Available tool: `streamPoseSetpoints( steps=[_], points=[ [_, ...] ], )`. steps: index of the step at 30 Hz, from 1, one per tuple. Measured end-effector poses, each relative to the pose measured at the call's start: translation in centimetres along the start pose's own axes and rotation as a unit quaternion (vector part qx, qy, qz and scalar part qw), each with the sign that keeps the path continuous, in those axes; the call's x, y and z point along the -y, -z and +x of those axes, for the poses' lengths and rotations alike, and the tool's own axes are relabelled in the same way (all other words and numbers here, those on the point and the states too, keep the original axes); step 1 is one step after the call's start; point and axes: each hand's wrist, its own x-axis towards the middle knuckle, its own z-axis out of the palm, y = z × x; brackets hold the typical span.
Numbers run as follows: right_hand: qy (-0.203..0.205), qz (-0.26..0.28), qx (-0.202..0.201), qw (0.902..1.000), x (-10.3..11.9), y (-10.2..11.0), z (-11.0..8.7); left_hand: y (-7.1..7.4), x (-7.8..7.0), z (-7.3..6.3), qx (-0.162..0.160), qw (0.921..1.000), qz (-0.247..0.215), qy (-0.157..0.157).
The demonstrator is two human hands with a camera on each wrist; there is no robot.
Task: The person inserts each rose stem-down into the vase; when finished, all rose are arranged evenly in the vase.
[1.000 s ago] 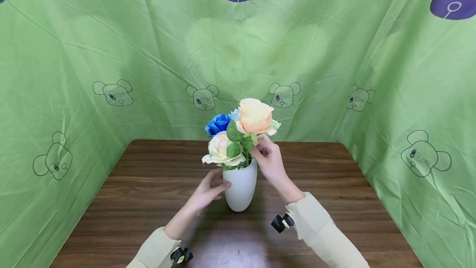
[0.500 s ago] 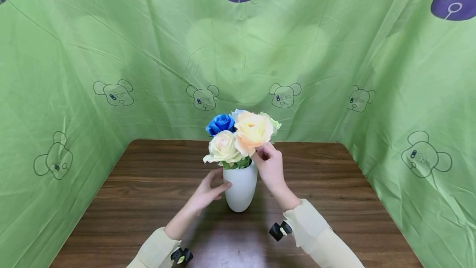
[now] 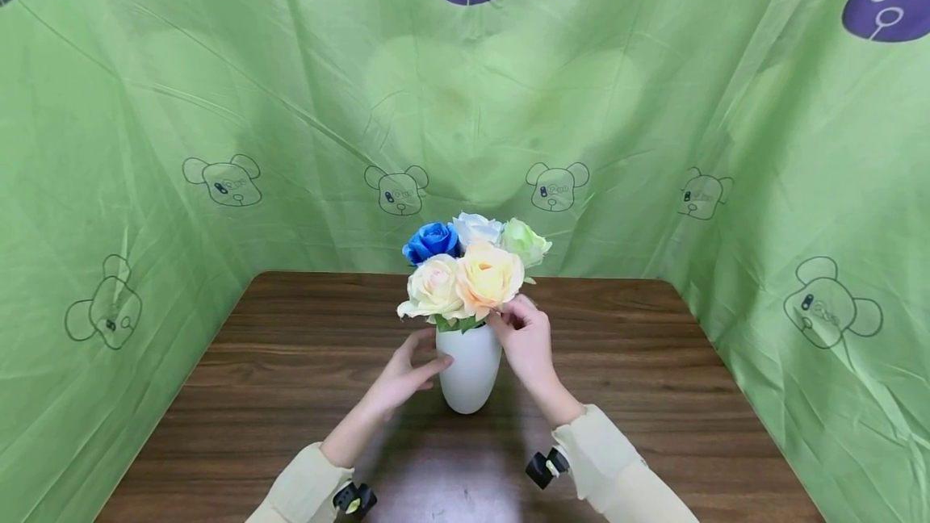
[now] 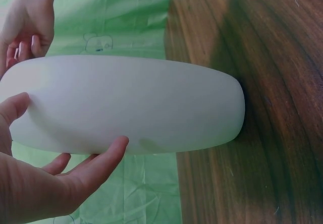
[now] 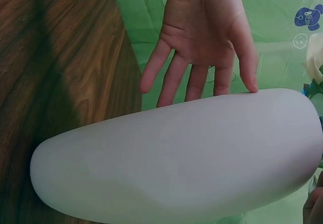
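A white vase [image 3: 470, 378] stands upright on the brown table, full of artificial roses. At its left side, my left hand [image 3: 402, 371] touches the wall with thumb and fingertips. In the right wrist view, the fingers of this left hand [image 5: 204, 37] are straight and spread along the vase [image 5: 171, 158]. Over the rim's right side, my right hand [image 3: 529, 339] pinches the peach rose [image 3: 491, 279] just under its bloom; the stem is hidden. Around that rose sit a cream rose [image 3: 434, 287], a blue rose [image 3: 429, 243], a pale blue rose [image 3: 475, 228] and a light green rose [image 3: 525, 242].
Green cloth [image 3: 465, 119] with printed bear heads hangs behind the table [image 3: 291, 370] and along both sides. The table's back edge lies a short way behind the vase. A black wrist camera [image 3: 546, 468] is on each forearm.
My right hand has lowered the peach rose toward the vase's mouth, bringing the pale blue and light green roses behind it into fuller view. The left hand and the vase have stayed put.
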Motion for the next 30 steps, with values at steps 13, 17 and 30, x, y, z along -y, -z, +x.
streamPoseSetpoints(
  steps=[13,17,30],
  points=[
    [-0.013,-0.011,0.007,0.9998,-1.0,-0.1,-0.5,0.1,0.2,0.1,0.002,1.0,-0.005,0.001],
    [-0.014,-0.005,0.008,0.9999,-1.1,0.0,-0.4,0.1,0.2,0.1,0.001,1.0,-0.005,0.002],
    [-0.023,0.013,0.018,0.9995,-1.1,1.9,-0.8,0.2,0.1,0.0,0.002,1.0,-0.004,0.002]
  ],
)
